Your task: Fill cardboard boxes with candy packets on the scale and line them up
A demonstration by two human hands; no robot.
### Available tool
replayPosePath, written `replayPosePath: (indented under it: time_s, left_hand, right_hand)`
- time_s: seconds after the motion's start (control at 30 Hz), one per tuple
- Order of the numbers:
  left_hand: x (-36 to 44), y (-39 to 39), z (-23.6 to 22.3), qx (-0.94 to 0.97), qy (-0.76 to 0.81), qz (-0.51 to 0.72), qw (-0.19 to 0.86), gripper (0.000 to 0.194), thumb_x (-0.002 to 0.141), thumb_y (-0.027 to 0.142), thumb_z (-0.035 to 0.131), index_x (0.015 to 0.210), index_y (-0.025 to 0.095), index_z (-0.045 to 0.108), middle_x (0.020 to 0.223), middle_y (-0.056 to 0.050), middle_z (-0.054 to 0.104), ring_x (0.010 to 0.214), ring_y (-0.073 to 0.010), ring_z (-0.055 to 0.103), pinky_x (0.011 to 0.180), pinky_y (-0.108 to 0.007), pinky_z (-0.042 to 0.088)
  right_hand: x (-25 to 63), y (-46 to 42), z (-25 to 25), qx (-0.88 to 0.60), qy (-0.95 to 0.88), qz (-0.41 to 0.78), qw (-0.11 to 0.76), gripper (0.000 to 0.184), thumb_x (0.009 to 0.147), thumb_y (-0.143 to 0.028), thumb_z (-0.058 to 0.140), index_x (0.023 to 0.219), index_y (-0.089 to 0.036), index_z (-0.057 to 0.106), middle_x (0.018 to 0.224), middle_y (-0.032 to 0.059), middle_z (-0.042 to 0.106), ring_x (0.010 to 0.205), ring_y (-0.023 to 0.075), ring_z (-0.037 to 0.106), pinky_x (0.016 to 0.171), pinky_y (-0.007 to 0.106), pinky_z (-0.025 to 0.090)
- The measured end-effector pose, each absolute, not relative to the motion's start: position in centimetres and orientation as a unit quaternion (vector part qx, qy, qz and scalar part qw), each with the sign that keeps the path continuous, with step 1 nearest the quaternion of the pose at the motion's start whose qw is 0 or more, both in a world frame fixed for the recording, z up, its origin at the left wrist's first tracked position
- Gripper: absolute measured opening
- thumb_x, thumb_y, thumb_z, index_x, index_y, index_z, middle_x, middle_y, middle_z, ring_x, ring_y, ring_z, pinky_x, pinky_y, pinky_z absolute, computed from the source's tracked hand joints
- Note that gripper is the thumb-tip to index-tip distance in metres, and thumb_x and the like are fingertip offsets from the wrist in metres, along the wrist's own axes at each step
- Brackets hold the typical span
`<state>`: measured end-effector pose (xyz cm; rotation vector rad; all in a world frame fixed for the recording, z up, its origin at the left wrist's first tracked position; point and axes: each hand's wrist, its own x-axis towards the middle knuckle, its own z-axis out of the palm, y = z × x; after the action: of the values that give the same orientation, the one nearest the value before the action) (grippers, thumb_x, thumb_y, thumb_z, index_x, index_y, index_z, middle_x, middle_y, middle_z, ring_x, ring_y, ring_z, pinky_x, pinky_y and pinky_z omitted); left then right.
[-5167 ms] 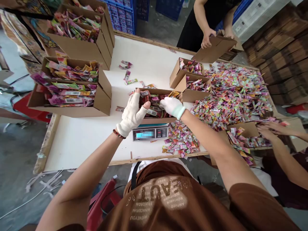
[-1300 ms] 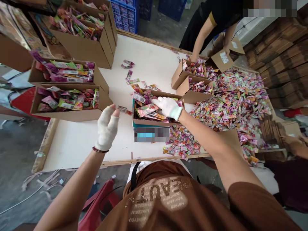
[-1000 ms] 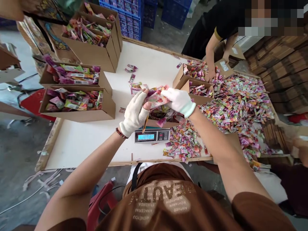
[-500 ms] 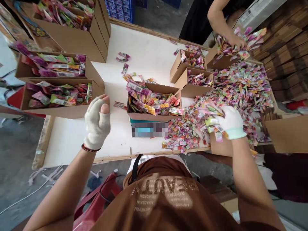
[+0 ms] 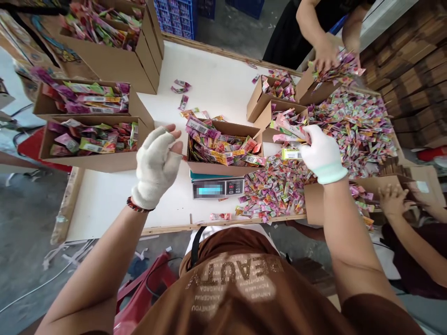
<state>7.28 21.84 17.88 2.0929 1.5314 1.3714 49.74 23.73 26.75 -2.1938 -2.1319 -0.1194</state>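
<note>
My right hand [image 5: 323, 153], in a white knitted glove, grips several small candy packets [image 5: 288, 128] in pink and green wrappers. It hovers over the left part of a large heap of loose packets [image 5: 274, 190]. My left hand [image 5: 157, 163], in a glove with bare fingertips, is held with fingers apart and nothing in it. Between the hands, a cardboard box [image 5: 223, 170] filled with packets rests on a digital scale [image 5: 208, 190] with a lit display. My left fingertips are just left of this box; whether they touch it is unclear.
Two filled boxes [image 5: 94, 160] stand at the left, with a larger filled carton [image 5: 104, 56] behind. Two smaller boxes [image 5: 284, 132] stand beyond the heap. Other people's hands [image 5: 326, 56] handle packets at the far right, and another hand [image 5: 394, 200] is by a near-right box.
My right hand has moved left and away from me with its packets. My left hand has shifted right towards the box. A pink packet now lies near the front edge; another person's hand appears at right.
</note>
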Motion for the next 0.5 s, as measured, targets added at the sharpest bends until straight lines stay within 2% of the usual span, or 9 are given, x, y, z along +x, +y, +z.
replayPosePath:
  time_s: [0.1, 0.17, 0.2, 0.3, 0.4, 0.5]
  left_hand:
    - [7.8, 23.8, 19.0, 0.769, 0.516, 0.370, 0.077, 0.030, 0.100, 0.028, 0.055, 0.126, 0.022, 0.071, 0.145, -0.012, 0.065, 0.136, -0.0316, 0.060, 0.115, -0.053, 0.049]
    - [8.5, 25.4, 19.9, 0.814, 0.499, 0.290, 0.063, 0.035, 0.098, 0.022, 0.054, 0.130, 0.023, 0.068, 0.150, -0.012, 0.061, 0.142, -0.0342, 0.053, 0.120, -0.058, 0.041]
    - [9.0, 26.2, 20.2, 0.837, 0.483, 0.250, 0.055, 0.037, 0.098, 0.019, 0.054, 0.132, 0.023, 0.067, 0.152, -0.011, 0.060, 0.144, -0.0339, 0.049, 0.123, -0.060, 0.036]
    - [10.7, 28.1, 20.4, 0.887, 0.434, 0.155, 0.028, 0.036, 0.098, 0.008, 0.048, 0.126, 0.017, 0.068, 0.142, -0.012, 0.065, 0.143, -0.0293, 0.046, 0.129, -0.062, 0.022]
    - [11.8, 29.2, 19.6, 0.887, 0.445, 0.116, 0.029, 0.032, 0.098, 0.002, 0.042, 0.107, 0.012, 0.071, 0.115, -0.011, 0.073, 0.130, -0.0231, 0.054, 0.127, -0.055, 0.024]
    - [12.0, 29.6, 18.8, 0.874, 0.466, 0.127, 0.055, 0.027, 0.096, 0.002, 0.046, 0.091, 0.012, 0.070, 0.096, -0.010, 0.072, 0.121, -0.0218, 0.058, 0.123, -0.049, 0.029]
  right_hand:
    - [50.5, 23.6, 27.2, -0.732, -0.677, -0.055, -0.050, 0.057, 0.083, -0.040, 0.075, 0.134, -0.017, 0.066, 0.123, 0.0202, 0.072, 0.111, 0.0400, 0.068, 0.091, 0.050, 0.054]
    - [49.5, 23.7, 27.0, -0.692, -0.720, -0.039, -0.032, 0.069, 0.084, -0.045, 0.078, 0.143, -0.015, 0.062, 0.139, 0.0229, 0.066, 0.123, 0.0415, 0.064, 0.100, 0.055, 0.054]
    - [48.4, 23.8, 26.7, -0.658, -0.752, -0.017, -0.001, 0.069, 0.087, -0.045, 0.076, 0.146, -0.015, 0.060, 0.144, 0.0223, 0.064, 0.128, 0.0403, 0.063, 0.105, 0.056, 0.053]
    - [43.4, 24.6, 25.3, -0.552, -0.825, 0.080, 0.085, 0.055, 0.096, -0.041, 0.069, 0.145, -0.016, 0.064, 0.148, 0.0169, 0.064, 0.133, 0.0343, 0.062, 0.114, 0.053, 0.050]
    - [38.5, 25.7, 23.9, -0.511, -0.842, 0.140, 0.103, 0.045, 0.098, -0.030, 0.068, 0.140, -0.017, 0.068, 0.144, 0.0131, 0.068, 0.131, 0.0309, 0.064, 0.113, 0.048, 0.051]
    - [35.6, 26.2, 23.1, -0.510, -0.835, 0.190, 0.079, 0.036, 0.100, -0.025, 0.065, 0.135, -0.018, 0.071, 0.138, 0.0113, 0.072, 0.122, 0.0275, 0.068, 0.106, 0.042, 0.052]
